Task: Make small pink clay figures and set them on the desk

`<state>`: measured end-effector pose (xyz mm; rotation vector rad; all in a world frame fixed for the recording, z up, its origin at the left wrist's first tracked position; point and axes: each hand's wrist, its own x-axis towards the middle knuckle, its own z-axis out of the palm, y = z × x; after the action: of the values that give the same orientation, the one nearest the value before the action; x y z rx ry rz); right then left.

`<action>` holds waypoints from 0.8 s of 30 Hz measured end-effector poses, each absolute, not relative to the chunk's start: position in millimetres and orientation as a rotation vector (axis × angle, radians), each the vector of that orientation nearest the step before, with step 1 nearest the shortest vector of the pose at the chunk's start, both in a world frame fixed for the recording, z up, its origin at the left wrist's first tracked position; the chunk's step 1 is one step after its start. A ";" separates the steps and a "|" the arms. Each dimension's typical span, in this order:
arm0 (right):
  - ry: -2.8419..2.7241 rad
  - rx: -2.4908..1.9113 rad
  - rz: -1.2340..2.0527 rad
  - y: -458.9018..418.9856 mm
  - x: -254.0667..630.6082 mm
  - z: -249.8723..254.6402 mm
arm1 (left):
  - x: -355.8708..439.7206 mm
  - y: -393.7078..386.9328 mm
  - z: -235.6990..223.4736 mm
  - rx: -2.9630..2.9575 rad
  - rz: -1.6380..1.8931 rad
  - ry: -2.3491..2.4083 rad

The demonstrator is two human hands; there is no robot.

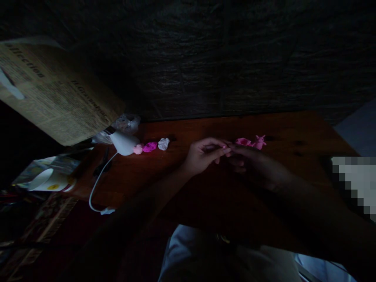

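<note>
My left hand (204,154) and my right hand (249,160) meet fingertip to fingertip above the dark wooden table (293,133), both pinched together on something too small and dim to make out. Just behind the right hand stand a small pink clay figure (259,141) and a flat pink clay piece (242,141). To the left lie a magenta clay lump (150,147), a white clay lump (163,143) and a pale pink lump (138,149).
A small white lamp (125,143) with a white cable (96,188) lights the table from the left. A printed paper bag (55,94) leans at the far left above a white cup (49,181). A crumpled plastic wrapper (127,123) lies behind the lamp. A dark wall is behind.
</note>
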<state>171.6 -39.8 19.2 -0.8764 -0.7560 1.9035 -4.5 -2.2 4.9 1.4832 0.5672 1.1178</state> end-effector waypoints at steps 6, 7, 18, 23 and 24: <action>-0.736 -0.860 1.922 -38.8 171.5 21.0 | -4.2 -4.6 7.1 1.519 1.128 0.531; -0.724 -0.852 1.926 -38.7 171.4 22.0 | -4.3 -5.2 7.6 1.521 1.123 0.543; -0.810 -0.759 1.926 -41.9 170.6 25.9 | -5.9 -3.5 9.5 1.507 1.119 0.538; -0.847 -0.736 1.933 -40.9 171.1 24.1 | -6.4 -5.4 10.7 1.508 1.082 0.593; -0.854 -0.733 1.929 -41.0 171.0 24.3 | -6.6 -5.8 11.0 1.516 1.072 0.599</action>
<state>171.0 -41.0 24.3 -0.7329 -0.8536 1.9289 -6.6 -5.8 11.0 1.5159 0.5988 1.0722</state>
